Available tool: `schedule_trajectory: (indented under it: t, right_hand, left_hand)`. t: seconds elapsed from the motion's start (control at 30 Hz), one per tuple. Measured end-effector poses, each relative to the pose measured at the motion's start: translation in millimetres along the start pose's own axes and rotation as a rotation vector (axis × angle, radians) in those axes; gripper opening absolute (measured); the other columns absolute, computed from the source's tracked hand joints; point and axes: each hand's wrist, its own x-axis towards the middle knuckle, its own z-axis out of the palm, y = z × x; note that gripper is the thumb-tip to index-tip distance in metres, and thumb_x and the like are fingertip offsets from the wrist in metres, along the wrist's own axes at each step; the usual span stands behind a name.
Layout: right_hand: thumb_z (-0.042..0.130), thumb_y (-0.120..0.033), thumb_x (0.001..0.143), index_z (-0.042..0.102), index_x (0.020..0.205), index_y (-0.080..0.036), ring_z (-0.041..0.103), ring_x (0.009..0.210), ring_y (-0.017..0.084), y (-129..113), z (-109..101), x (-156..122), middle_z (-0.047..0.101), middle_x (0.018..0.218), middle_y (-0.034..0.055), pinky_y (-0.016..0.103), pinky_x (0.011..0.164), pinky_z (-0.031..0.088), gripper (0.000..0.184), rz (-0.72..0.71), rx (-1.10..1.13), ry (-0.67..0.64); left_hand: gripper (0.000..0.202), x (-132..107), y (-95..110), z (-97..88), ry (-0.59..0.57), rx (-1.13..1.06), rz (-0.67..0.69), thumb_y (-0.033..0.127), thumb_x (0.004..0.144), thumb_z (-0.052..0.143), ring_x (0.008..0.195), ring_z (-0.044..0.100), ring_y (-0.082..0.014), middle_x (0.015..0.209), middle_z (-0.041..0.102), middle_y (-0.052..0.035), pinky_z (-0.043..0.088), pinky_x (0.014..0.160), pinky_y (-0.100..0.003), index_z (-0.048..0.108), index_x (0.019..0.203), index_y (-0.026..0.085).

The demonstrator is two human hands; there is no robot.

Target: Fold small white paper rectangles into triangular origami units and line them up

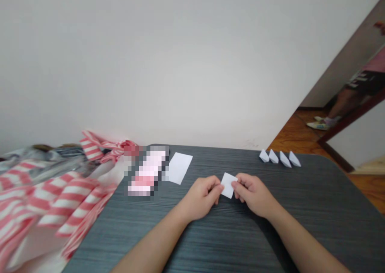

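Between my two hands is a small white square of paper (pixel 228 185), held just above the dark table (pixel 210 233). My left hand (pixel 204 197) pinches its left edge between thumb and fingers. On the opposite edge, my right hand (pixel 252 193) grips the paper the same way, with the thumb on top. Whether the square has folded layers cannot be made out. To the left of my hands lies a flat white sheet of paper (pixel 179 168). Several small folded white paper shapes (pixel 284 159) stand in a row at the back right of the table.
A pixelated pinkish object (pixel 147 172) lies at the table's left edge. Red-and-white striped cloth (pixel 66 201) is heaped beyond that edge. The white wall (pixel 192 64) rises behind the table. At the far right, a person's legs (pixel 343 100) show above the wooden floor (pixel 288 132).
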Motion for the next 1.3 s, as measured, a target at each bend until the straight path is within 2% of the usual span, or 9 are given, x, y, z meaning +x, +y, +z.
schedule_trajectory:
  t: [0.2,0.33,0.43,0.53,0.67,0.9,1.1,1.2,1.3]
  right_hand:
    - [0.052,-0.029,0.093,0.053,0.069,-0.018,0.047,0.046,0.01,6.3,-0.1,1.5,0.054,0.055,-0.0033,0.022,0.049,0.037,0.027,-0.033,0.055,-0.005]
    - [0.044,-0.022,0.098,0.056,0.104,-0.021,0.051,0.055,0.012,12.1,1.2,1.7,0.054,0.063,-0.0037,0.025,0.058,0.043,0.014,-0.15,0.156,0.073]
    - [0.046,-0.016,0.095,0.054,0.119,-0.024,0.059,0.078,0.016,13.3,2.9,1.5,0.063,0.095,0.0048,0.029,0.071,0.048,0.027,-0.283,0.131,0.045]
    - [0.049,-0.014,0.093,0.057,0.118,-0.028,0.058,0.102,0.019,12.6,4.6,1.4,0.049,0.133,0.0083,0.032,0.08,0.05,0.03,-0.366,0.131,0.036]
    - [0.051,-0.012,0.092,0.05,0.129,-0.032,0.059,0.085,0.014,12.2,5.5,1.0,0.039,0.142,0.0087,0.031,0.073,0.052,0.043,-0.344,0.174,0.073]
    - [0.053,-0.012,0.091,0.06,0.107,-0.028,0.06,0.104,0.02,10.2,2.1,-0.5,0.045,0.138,0.0081,0.033,0.078,0.053,0.023,-0.358,0.084,0.055]
    - [0.055,-0.012,0.089,0.059,0.089,-0.022,0.058,0.109,0.022,4.0,0.9,-0.9,0.054,0.13,0.0085,0.034,0.084,0.05,0.011,-0.348,0.025,0.091]
    - [0.055,-0.013,0.089,0.058,0.087,-0.021,0.062,0.093,0.019,3.6,1.9,-0.8,0.061,0.117,0.0082,0.031,0.076,0.05,0.008,-0.323,0.062,0.077]
    - [0.054,-0.018,0.092,0.059,0.092,-0.021,0.058,0.066,0.014,6.1,2.9,-0.7,0.065,0.087,0.0034,0.027,0.062,0.048,0.006,-0.236,0.074,0.04]
  left_hand:
    - [0.039,1.1,0.0,-1.0,-0.008,-0.031,-0.004,0.036,0.099,0.038,0.053,0.051,-0.0111,0.054,0.055,0.0028,0.038,0.058,-0.022,0.051,0.066,0.018]
    - [0.042,1.4,-1.9,-0.3,0.003,-0.072,-0.008,0.038,0.101,0.033,0.052,0.05,-0.0118,0.054,0.054,0.0028,0.039,0.058,-0.023,0.05,0.068,0.018]
    - [0.043,1.0,-2.9,0.1,0.0,-0.091,0.013,0.039,0.101,0.032,0.053,0.05,-0.0121,0.055,0.054,0.0026,0.039,0.058,-0.023,0.051,0.069,0.018]
    - [0.042,0.7,-3.0,-0.2,-0.018,-0.104,0.024,0.039,0.101,0.033,0.053,0.05,-0.0119,0.055,0.054,0.0026,0.038,0.058,-0.023,0.051,0.069,0.018]
    - [0.043,1.1,-2.9,-0.8,-0.038,-0.095,0.028,0.039,0.1,0.034,0.053,0.05,-0.0115,0.055,0.053,0.0026,0.038,0.058,-0.023,0.05,0.066,0.018]
    - [0.044,1.7,-1.8,-1.8,-0.051,-0.08,0.031,0.038,0.101,0.033,0.053,0.05,-0.0112,0.055,0.053,0.0027,0.038,0.058,-0.022,0.05,0.066,0.018]
    - [0.04,0.6,1.1,-2.6,-0.078,-0.033,0.026,0.035,0.1,0.035,0.056,0.052,-0.0111,0.057,0.056,0.0026,0.037,0.059,-0.021,0.052,0.068,0.017]
    - [0.036,0.2,2.8,-3.4,-0.086,0.01,0.03,0.033,0.099,0.038,0.059,0.053,-0.0119,0.059,0.058,0.002,0.038,0.06,-0.022,0.055,0.072,0.017]
    - [0.028,0.5,4.3,-4.4,-0.093,0.026,0.028,0.028,0.096,0.041,0.062,0.055,-0.0127,0.062,0.06,0.0018,0.038,0.06,-0.022,0.06,0.079,0.017]
